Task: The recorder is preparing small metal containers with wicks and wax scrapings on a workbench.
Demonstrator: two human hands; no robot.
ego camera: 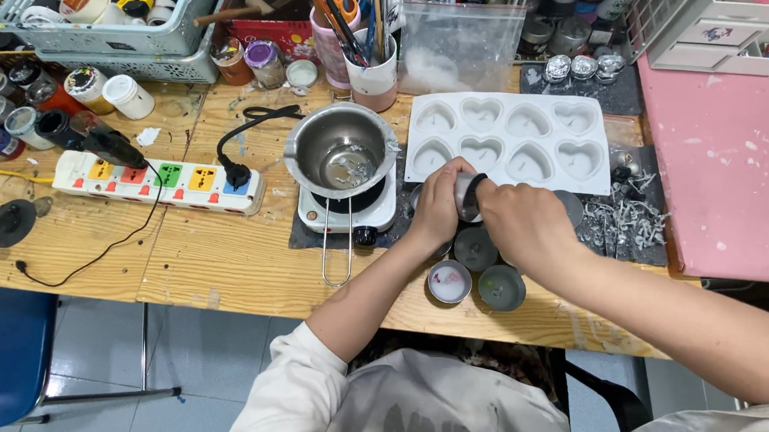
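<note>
Risk: I judge the tin (pixel 467 197) could slip onto the cups (pixel 476 247) below if my grip loosens; the pot (pixel 341 151) on the hot plate (pixel 376 214) sits close by my left elbow.
Left hand (pixel 436 206): curled shut round the tin's left side.
Right hand (pixel 524 223): closed over its right side, wrist bent inward.
Tin: held between both hands, just below the heart mould (pixel 509 139).

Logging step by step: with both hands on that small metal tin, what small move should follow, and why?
Probably set the small tin down beside the other round tins: left hand and right hand hold it just above them, below the white heart mould.
</note>
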